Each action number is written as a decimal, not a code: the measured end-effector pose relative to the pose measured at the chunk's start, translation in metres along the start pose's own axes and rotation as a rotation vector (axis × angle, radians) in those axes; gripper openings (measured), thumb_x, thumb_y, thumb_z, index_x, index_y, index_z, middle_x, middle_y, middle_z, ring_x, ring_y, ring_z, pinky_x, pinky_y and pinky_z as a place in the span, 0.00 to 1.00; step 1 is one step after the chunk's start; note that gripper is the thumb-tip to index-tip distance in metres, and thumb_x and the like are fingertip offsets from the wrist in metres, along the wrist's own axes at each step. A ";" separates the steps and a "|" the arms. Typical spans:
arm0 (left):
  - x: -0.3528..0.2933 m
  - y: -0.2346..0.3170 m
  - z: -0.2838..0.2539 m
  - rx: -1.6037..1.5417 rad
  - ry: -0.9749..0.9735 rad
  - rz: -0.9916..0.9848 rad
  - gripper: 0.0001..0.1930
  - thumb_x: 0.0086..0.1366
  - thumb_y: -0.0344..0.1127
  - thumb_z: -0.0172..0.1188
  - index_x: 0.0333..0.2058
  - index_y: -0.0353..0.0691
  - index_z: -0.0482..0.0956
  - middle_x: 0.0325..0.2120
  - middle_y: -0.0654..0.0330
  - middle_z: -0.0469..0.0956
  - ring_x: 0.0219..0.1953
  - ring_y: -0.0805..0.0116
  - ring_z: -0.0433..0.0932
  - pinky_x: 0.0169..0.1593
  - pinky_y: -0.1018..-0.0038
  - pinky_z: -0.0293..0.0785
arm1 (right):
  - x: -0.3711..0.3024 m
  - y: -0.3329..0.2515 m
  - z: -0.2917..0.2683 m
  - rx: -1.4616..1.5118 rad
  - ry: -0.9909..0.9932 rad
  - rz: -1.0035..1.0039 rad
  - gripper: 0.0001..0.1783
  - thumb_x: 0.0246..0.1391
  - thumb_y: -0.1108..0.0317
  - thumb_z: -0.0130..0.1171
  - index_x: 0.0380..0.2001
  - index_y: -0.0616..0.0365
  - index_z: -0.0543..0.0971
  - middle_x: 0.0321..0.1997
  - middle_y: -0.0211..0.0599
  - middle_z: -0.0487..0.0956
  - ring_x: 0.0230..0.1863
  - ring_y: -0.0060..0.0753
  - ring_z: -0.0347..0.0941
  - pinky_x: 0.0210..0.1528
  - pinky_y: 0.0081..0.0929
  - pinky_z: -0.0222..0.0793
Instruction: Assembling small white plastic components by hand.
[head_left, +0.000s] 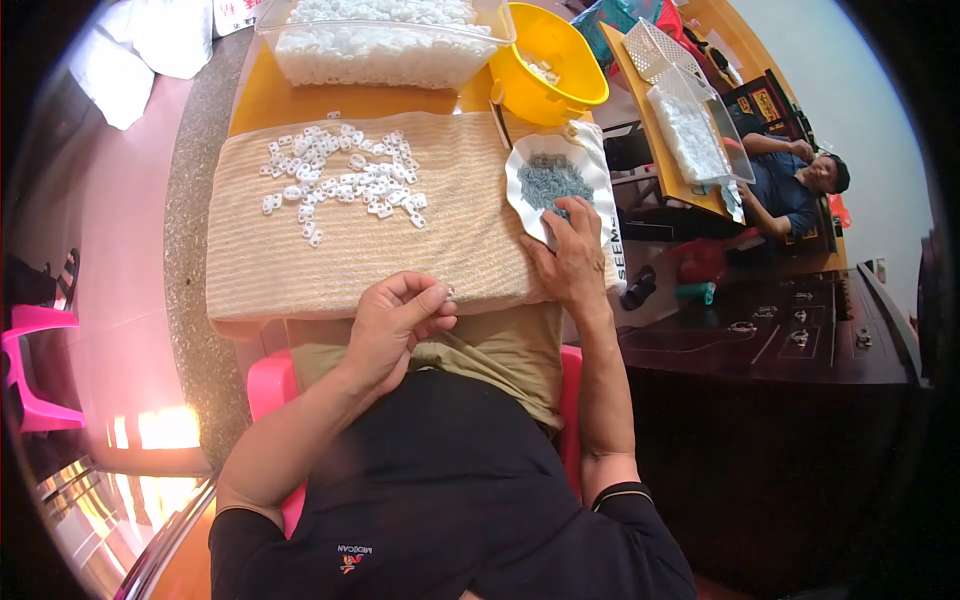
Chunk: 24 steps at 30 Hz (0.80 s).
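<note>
Near the front edge of the cloth, my left hand [398, 322] is closed in a pinch. A tiny whitish piece [450, 293] shows at the tips of its thumb and forefinger, too small to make out fully. My right hand [574, 255] reaches over a white wavy-rimmed dish [517, 190] with its thumb and fingers apart. Its fingertips touch the near side of a heap of small grey-blue parts [550, 178] in that dish. Many small white plastic pieces with holes [350, 180] lie loosely scattered on the striped beige cloth [300, 270], left of the dish.
Behind the cloth stand a clear bin [385, 75] heaped with white pieces and a yellow bucket [530, 85] with a few pale pieces. At right, a person [785, 195] sits by another table holding a clear bin [715, 135]. A pink chair [45, 365] is at left.
</note>
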<state>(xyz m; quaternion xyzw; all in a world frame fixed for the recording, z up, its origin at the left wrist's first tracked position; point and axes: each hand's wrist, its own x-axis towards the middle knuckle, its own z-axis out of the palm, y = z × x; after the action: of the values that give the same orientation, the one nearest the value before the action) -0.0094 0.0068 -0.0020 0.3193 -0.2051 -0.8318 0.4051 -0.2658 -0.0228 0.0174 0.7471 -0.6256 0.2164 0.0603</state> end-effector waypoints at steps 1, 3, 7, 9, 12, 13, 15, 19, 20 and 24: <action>0.000 0.000 0.000 0.000 0.000 -0.001 0.06 0.64 0.32 0.59 0.35 0.36 0.75 0.29 0.62 0.78 0.30 0.76 0.78 0.37 0.80 0.79 | 0.000 0.001 0.000 0.000 -0.001 -0.015 0.19 0.43 0.66 0.67 0.37 0.65 0.77 0.50 0.48 0.70 0.58 0.55 0.61 0.57 0.43 0.60; 0.001 -0.001 0.000 -0.013 0.002 -0.004 0.06 0.64 0.32 0.59 0.35 0.36 0.76 0.29 0.62 0.78 0.30 0.76 0.77 0.37 0.80 0.79 | 0.001 0.002 0.001 0.005 -0.009 -0.018 0.19 0.42 0.66 0.67 0.37 0.65 0.77 0.50 0.48 0.70 0.57 0.55 0.61 0.57 0.43 0.60; 0.000 -0.001 0.000 -0.007 0.000 -0.001 0.06 0.63 0.32 0.59 0.35 0.36 0.76 0.29 0.62 0.78 0.30 0.76 0.77 0.37 0.80 0.79 | 0.000 0.005 0.003 0.024 -0.007 -0.028 0.17 0.41 0.68 0.68 0.35 0.64 0.77 0.50 0.47 0.70 0.58 0.54 0.61 0.57 0.42 0.61; 0.000 -0.001 0.000 -0.017 0.003 -0.004 0.05 0.63 0.31 0.59 0.35 0.36 0.76 0.29 0.62 0.78 0.31 0.76 0.77 0.37 0.80 0.79 | 0.000 0.007 0.005 0.044 0.009 -0.025 0.18 0.40 0.68 0.69 0.35 0.64 0.77 0.48 0.47 0.70 0.57 0.54 0.62 0.57 0.42 0.61; 0.000 -0.001 0.000 -0.011 0.001 -0.007 0.05 0.63 0.31 0.59 0.35 0.37 0.76 0.29 0.62 0.78 0.31 0.77 0.77 0.37 0.80 0.79 | -0.001 0.009 0.007 0.080 0.029 -0.015 0.19 0.39 0.68 0.70 0.35 0.64 0.77 0.46 0.46 0.71 0.55 0.54 0.64 0.56 0.42 0.61; 0.000 -0.001 0.000 -0.011 0.001 -0.007 0.05 0.63 0.31 0.59 0.35 0.37 0.76 0.29 0.62 0.78 0.31 0.77 0.77 0.37 0.80 0.79 | -0.002 0.010 0.007 0.095 0.033 -0.008 0.19 0.38 0.68 0.71 0.34 0.64 0.77 0.46 0.46 0.71 0.55 0.53 0.64 0.56 0.42 0.61; 0.000 -0.002 0.000 -0.009 0.004 -0.005 0.05 0.63 0.31 0.59 0.35 0.36 0.76 0.29 0.63 0.78 0.31 0.77 0.77 0.37 0.80 0.79 | -0.002 0.009 0.007 0.100 0.037 0.003 0.19 0.38 0.68 0.71 0.34 0.64 0.77 0.45 0.46 0.72 0.55 0.53 0.64 0.56 0.41 0.61; 0.000 -0.002 0.000 0.002 0.001 -0.001 0.05 0.63 0.31 0.59 0.35 0.36 0.76 0.29 0.63 0.78 0.31 0.77 0.77 0.37 0.80 0.79 | -0.004 0.010 0.007 0.100 0.046 0.015 0.20 0.35 0.68 0.72 0.33 0.64 0.77 0.44 0.44 0.72 0.55 0.53 0.64 0.56 0.42 0.62; 0.000 -0.003 0.000 -0.002 0.003 -0.002 0.05 0.63 0.31 0.59 0.36 0.36 0.76 0.29 0.63 0.78 0.31 0.77 0.77 0.37 0.80 0.79 | -0.004 0.010 0.007 0.101 0.046 0.014 0.20 0.35 0.68 0.72 0.33 0.64 0.77 0.44 0.44 0.72 0.55 0.53 0.64 0.56 0.42 0.62; -0.001 -0.002 0.000 0.002 0.009 -0.009 0.06 0.63 0.31 0.59 0.36 0.36 0.77 0.29 0.62 0.78 0.31 0.77 0.78 0.37 0.80 0.79 | -0.007 0.010 0.006 0.159 0.060 0.015 0.18 0.35 0.70 0.71 0.32 0.62 0.77 0.41 0.42 0.73 0.54 0.53 0.65 0.55 0.42 0.62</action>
<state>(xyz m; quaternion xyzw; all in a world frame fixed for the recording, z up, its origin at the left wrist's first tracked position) -0.0099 0.0085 -0.0033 0.3244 -0.2028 -0.8318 0.4021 -0.2751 -0.0206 0.0073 0.7379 -0.6100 0.2882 0.0181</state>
